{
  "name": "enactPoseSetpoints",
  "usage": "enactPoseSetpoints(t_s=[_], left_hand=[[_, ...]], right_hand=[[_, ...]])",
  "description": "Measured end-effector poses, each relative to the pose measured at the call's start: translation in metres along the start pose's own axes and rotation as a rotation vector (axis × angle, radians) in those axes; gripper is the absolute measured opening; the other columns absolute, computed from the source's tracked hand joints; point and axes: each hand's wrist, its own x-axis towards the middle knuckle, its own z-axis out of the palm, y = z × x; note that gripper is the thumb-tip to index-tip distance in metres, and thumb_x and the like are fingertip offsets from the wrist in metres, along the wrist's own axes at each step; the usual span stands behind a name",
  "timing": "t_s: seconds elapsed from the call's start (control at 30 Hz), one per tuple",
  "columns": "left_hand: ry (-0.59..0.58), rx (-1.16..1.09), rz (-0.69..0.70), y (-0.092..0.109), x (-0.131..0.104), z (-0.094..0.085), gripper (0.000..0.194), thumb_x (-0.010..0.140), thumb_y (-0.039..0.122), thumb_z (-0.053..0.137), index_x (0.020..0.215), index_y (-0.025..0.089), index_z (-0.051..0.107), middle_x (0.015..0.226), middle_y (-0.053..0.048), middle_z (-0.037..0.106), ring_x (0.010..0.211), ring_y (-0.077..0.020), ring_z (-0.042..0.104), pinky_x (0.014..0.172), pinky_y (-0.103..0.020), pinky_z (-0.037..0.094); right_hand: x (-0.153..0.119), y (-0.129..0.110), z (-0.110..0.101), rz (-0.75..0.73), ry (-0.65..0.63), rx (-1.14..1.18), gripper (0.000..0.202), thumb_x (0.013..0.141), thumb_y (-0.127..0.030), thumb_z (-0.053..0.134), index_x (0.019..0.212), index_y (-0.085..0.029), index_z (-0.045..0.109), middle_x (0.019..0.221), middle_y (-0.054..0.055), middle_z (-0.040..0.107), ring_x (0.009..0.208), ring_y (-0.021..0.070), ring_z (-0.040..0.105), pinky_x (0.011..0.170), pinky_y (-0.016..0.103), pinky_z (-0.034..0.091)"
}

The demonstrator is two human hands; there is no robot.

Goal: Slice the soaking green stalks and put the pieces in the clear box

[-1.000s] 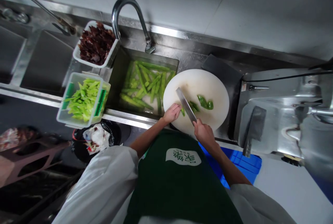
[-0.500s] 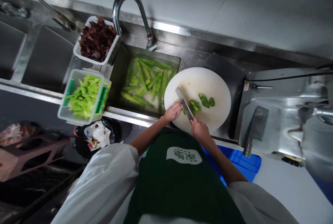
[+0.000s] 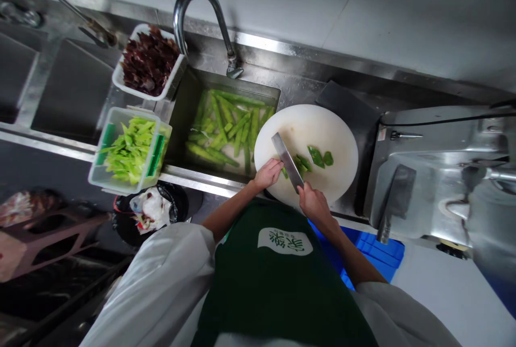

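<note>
My right hand (image 3: 313, 201) is closed around the handle of a knife (image 3: 287, 162), whose broad blade lies across green vegetable pieces on a round white cutting board (image 3: 334, 126). Left of the blade, my left hand (image 3: 269, 173) has its fingers bent over the board's near left edge, on a green vegetable (image 3: 284, 172) that is mostly hidden. Cut green pieces (image 3: 303, 163) touch the blade's right side. Two more pieces (image 3: 316, 156) lie farther right on the board.
A sink (image 3: 177, 137) of water with long green stalks (image 3: 220, 118) adjoins the board. Left are a tub (image 3: 93, 172) of light green slices and a basket (image 3: 121, 80) of dark red leaves. A cleaver (image 3: 398, 196) rests on the metal machine at right.
My right hand and the knife handle have shifted slightly right, and the blade is tilted more, showing a broader face. My left hand stays in place.
</note>
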Motion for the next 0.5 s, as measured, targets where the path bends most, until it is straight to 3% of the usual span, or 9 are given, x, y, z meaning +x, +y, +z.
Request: enactPoseSetpoints(t_s=[0.33,0.5], left_hand=[[0.03,0.016,-0.027,0.0016,0.0019,-0.0013,0.026,0.099,0.02,0.036,0.114,0.013,0.057,0.098,-0.012,0.061,0.091,-0.0199,0.058,0.081,-0.039,0.056],[-0.01,0.016,-0.012,0.0013,0.0009,-0.0008,0.027,0.099,0.021,0.035,0.112,0.013,0.057,0.097,-0.012,0.061,0.091,-0.02,0.058,0.081,-0.039,0.056]], right_hand=[[0.0042,-0.0063,-0.0017,0.005,-0.002,-0.035,0.034,0.102,-0.029,0.027,0.114,-0.011,0.054,0.091,0.015,0.072,0.088,0.022,0.07,0.073,0.027,0.042],[0.002,-0.0034,-0.0018,0.001,-0.002,-0.058,0.034,0.102,-0.029,0.026,0.113,-0.013,0.053,0.092,0.015,0.073,0.089,0.0227,0.07,0.073,0.028,0.042]])
